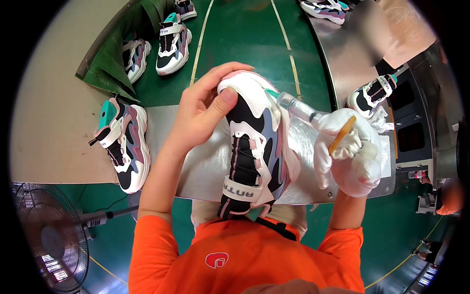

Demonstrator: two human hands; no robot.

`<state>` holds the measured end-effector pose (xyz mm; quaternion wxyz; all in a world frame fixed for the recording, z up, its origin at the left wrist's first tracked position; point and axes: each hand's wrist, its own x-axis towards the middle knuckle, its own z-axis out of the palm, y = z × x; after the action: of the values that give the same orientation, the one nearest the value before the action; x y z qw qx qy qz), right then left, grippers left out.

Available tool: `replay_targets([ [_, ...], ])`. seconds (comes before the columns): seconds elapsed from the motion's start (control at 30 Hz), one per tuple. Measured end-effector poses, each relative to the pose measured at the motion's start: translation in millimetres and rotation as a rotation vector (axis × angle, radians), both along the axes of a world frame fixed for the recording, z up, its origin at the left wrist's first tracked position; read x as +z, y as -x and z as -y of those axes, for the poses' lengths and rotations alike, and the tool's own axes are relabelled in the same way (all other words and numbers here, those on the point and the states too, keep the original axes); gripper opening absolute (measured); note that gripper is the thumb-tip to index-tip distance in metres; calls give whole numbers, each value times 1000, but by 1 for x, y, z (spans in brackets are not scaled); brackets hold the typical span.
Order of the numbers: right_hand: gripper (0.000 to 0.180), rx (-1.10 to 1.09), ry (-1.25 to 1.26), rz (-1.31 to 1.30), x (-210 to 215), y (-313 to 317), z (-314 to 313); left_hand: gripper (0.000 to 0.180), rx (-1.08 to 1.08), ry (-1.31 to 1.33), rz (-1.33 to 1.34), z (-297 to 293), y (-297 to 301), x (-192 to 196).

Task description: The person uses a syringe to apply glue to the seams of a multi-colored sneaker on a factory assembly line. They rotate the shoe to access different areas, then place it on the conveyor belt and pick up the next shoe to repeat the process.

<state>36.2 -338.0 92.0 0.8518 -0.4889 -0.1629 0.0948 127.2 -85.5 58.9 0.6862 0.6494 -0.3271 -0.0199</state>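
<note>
A white, black, pink and blue-grey sneaker (267, 142) is held toe-away over the metal worktop, its strap end near my body. My left hand (203, 112) is closed round the toe, thumb on the white toe cap and fingers over the far end. My right hand (350, 159), in a white glove, grips a clear syringe (297, 109) with a teal tip. That tip points at the side of the toe, by the sole edge; whether it touches cannot be told. A yellow-brown stick (342, 134) also sits in the gloved hand, beside some crumpled white material.
Another such sneaker (129, 147) stands left of the metal worktop (203, 171). Further sneakers rest on the green belt (245, 39) near hanging green flaps (105, 68). At right are a sneaker (372, 95) and white cloth (381, 120). A fan (51, 235) stands lower left.
</note>
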Motion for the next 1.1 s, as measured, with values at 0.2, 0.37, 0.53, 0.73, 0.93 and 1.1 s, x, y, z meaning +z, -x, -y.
replay_targets([
  [0.2, 69, -44, -18, -110, -18, -10, -23, 47, 118, 70, -76, -13, -7, -25],
  [0.37, 69, -62, -10, -189, -34, -12, -28, 48, 188, 111, -174, -18, -13, -46],
  [0.53, 62, -41, -172, -199, -50, -8, -31, 48, 187, 152, -281, -21, -13, -55],
  [0.73, 68, -8, -205, -218, -65, -1, -21, 49, 214, 165, -295, -19, -12, -57],
  [0.93, 75, -14, -169, -218, -69, 9, -14, 47, 212, 176, -236, -21, -15, -61],
  [1.1, 62, 60, -139, -186, -71, 18, 2, 46, 227, 150, -202, -19, -12, -58],
])
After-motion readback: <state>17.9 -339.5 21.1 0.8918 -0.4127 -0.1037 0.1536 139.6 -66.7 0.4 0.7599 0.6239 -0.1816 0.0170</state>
